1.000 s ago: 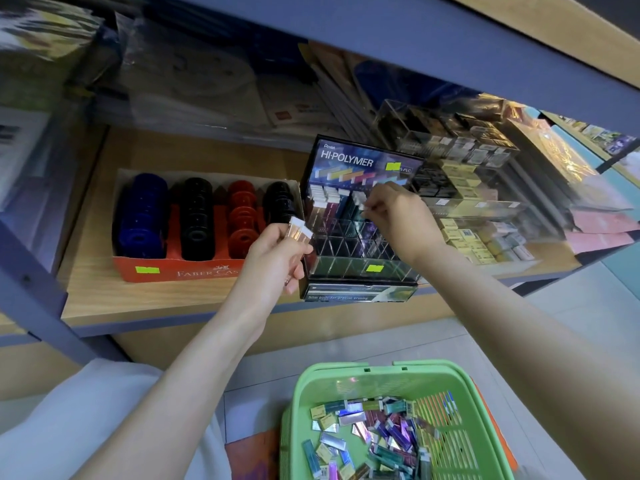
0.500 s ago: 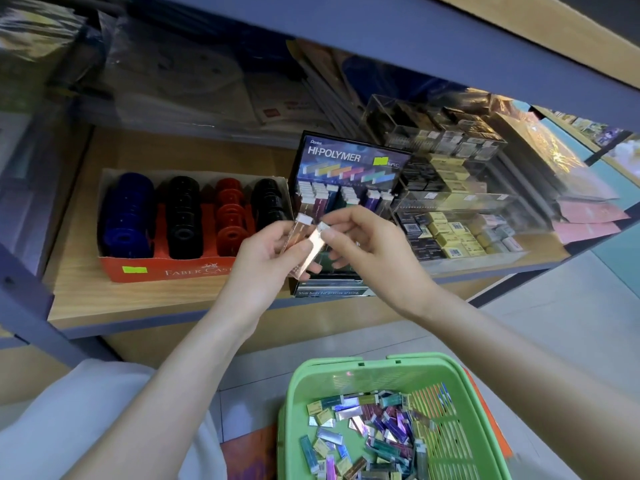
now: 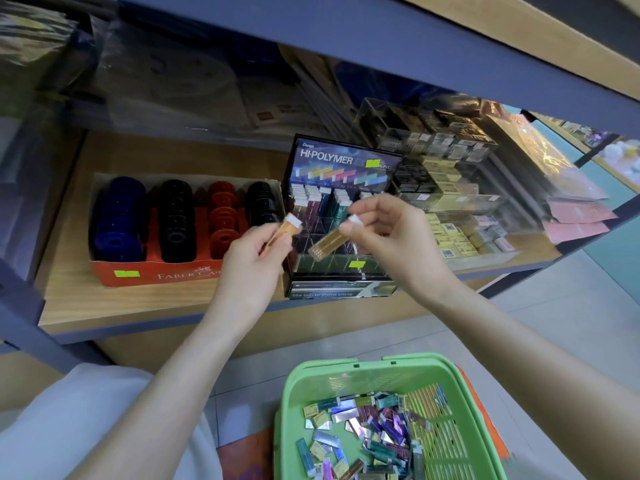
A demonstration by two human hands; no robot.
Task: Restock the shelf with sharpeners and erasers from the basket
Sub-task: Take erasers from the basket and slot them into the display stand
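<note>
Had drawn the hands apart since half a second earlier, when both met over one stick. Pinched a slim gold eraser [image 3: 327, 242] near its white end between thumb and forefinger of the right hand [image 3: 391, 237], tilted, with the lower end hanging free in front of the Hi-Polymer display box [image 3: 346, 161]. Clamped a second, orange-gold eraser [image 3: 282, 230] in the curled fingers of the left hand [image 3: 254, 258], white tip up, just beside the box's left wall. Held both in the air before the shelf edge [image 3: 138, 323], well above the green basket [image 3: 287, 393] and its heap of loose erasers [image 3: 363, 427]. Left an open gap between the two hands. Saw bare cells in the box's lower rows. Found the red sharpener tray [image 3: 156, 275] close on the box's left, and the blue beam [image 3: 381, 46] of the upper shelf overhanging above.
</note>
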